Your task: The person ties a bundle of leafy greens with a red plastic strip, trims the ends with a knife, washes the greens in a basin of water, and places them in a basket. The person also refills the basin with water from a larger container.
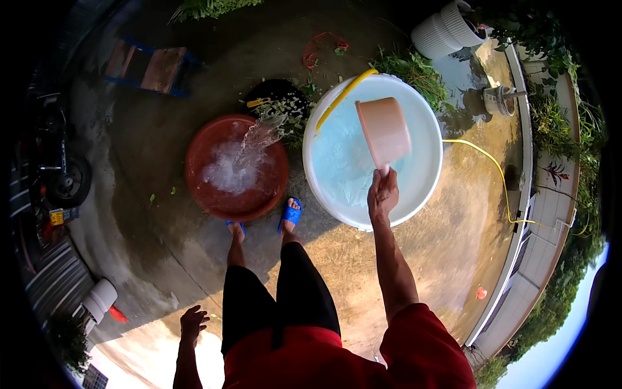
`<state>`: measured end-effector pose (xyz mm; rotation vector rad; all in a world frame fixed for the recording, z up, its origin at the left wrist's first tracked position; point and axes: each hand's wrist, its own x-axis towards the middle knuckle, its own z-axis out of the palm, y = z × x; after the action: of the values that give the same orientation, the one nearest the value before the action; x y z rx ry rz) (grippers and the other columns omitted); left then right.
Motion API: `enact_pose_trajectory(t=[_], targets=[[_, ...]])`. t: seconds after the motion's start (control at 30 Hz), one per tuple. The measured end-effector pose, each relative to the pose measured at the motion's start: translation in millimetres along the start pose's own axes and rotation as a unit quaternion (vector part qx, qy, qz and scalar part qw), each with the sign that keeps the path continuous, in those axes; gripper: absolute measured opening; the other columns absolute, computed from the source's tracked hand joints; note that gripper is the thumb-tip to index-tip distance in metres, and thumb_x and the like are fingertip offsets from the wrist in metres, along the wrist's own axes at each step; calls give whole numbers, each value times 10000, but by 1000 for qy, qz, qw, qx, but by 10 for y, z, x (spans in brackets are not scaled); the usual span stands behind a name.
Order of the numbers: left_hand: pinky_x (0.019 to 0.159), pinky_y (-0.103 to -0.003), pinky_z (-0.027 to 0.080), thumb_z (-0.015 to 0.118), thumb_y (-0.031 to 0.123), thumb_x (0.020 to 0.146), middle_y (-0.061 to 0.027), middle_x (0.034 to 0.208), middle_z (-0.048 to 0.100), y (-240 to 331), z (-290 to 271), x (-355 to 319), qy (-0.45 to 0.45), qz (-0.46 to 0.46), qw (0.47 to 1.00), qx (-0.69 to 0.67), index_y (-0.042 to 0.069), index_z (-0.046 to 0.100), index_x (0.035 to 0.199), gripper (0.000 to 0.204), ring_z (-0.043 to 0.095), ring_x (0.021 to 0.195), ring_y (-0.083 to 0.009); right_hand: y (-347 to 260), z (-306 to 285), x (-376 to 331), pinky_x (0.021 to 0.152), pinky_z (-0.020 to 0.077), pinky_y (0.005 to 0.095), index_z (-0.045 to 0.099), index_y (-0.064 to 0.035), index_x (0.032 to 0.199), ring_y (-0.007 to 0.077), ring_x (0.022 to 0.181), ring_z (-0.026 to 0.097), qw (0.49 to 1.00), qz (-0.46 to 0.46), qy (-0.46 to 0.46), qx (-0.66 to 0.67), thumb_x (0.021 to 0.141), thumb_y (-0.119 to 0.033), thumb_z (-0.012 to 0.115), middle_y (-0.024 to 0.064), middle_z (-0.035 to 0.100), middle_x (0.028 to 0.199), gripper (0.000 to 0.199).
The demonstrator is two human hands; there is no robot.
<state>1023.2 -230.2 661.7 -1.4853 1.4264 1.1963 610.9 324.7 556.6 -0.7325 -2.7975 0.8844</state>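
Observation:
My right hand (pixel 383 196) grips the handle of a pale pink plastic water dipper (pixel 385 128). The dipper is tilted over a large white tub (pixel 310 175) of clear bluish water. To the tub's left, a wide reddish-brown basin (pixel 201 196) holds churning water. A splash of water (pixel 260 135) hangs in the air over that basin's right edge, apart from the dipper. Low at my left side, my left hand (pixel 194 323) is open with its fingers apart and touches nothing.
A yellow hose (pixel 484 149) crosses the ground and hooks over the tub's rim. Behind the basin sits a dark container (pixel 278 91) beside leafy cuttings. A low wooden seat (pixel 160 69), a ribbed white pot (pixel 447 31) and a motorbike (pixel 68 178) stand around.

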Motion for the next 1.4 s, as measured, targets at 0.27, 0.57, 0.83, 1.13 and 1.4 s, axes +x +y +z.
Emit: enact_pose_trajectory(t=[0.27,0.57,0.83,1.13,1.4], targets=[[783,-379,591,672,145,1038,-155,1237,767,226,18,12,31,-39,997,67,66,565,1509,489,781,1014,-265,2091,961,717,724,564,550,578,-69,1051,424,827,727,963,124,-53,-232,1037,-397,634,191,743,878,333],[760,-345,593,683,98,1034,-154,1219,770,375,35,-215,31,-2,998,50,65,578,1493,471,785,1005,-257,1463,1045,374,414,378,316,565,-89,904,109,462,408,740,436,-345,378,1032,-614,602,-16,455,621,542],[793,-345,582,701,171,1015,-124,1219,782,157,149,-33,-23,34,999,-2,43,591,1468,483,782,999,-219,222,2,-79,384,388,304,585,-84,859,113,441,458,800,313,-365,360,1026,-529,669,4,498,603,483],[823,-371,588,703,232,1032,-116,1244,775,-163,195,105,-41,61,996,-59,65,586,1489,500,780,1053,-226,-319,-39,-653,392,418,315,597,-54,868,119,457,514,893,247,-273,260,1005,-341,724,9,530,624,343],[842,-391,587,702,224,1024,-109,1260,776,-429,-232,230,-35,37,998,-44,68,586,1491,506,780,1053,-228,-338,188,-1103,507,472,398,563,-10,850,172,529,538,970,96,-178,134,990,-235,671,58,499,628,286]])
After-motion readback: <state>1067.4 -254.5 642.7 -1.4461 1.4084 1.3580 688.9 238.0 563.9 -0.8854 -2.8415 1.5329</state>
